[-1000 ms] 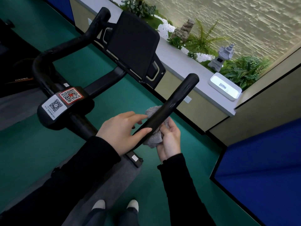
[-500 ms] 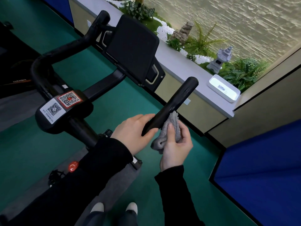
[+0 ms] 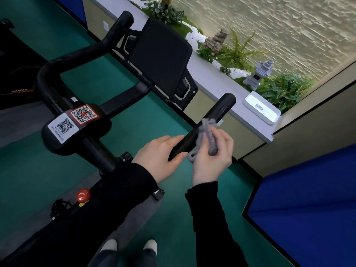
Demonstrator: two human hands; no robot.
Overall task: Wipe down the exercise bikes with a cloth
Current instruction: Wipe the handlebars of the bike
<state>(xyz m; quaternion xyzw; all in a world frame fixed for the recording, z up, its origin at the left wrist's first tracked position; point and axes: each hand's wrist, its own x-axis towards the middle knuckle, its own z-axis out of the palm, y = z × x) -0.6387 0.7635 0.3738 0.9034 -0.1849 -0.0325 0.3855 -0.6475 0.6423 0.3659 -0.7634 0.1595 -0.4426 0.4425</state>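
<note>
While handlebar (image 3: 219, 110) stays gripped, cloth (image 3: 207, 128) higher up

Teal green floor (image 3: 28, 180), long pale grey ledge (image 3: 212, 83) bearing ferns (image 3: 238, 53), white pebbles (image 3: 194, 37), small stone lantern (image 3: 258, 74), white box (image 3: 262, 110), rough beige wall (image 3: 269, 22), blue panel (image 3: 308, 199).

Handlebar arm (image 3: 217, 110): lower end taken by left hand (image 3: 159, 157), middle by right hand (image 3: 212, 157) pressing cloth (image 3: 207, 135). Upper stretch to tip bare, open on both sides. Screen (image 3: 159, 54) stands left of tip, green floor showing through gap. Ledge (image 3: 212, 81) and white box (image 3: 262, 107) beyond tip. Blue panel (image 3: 308, 199) off right, well apart.
</note>
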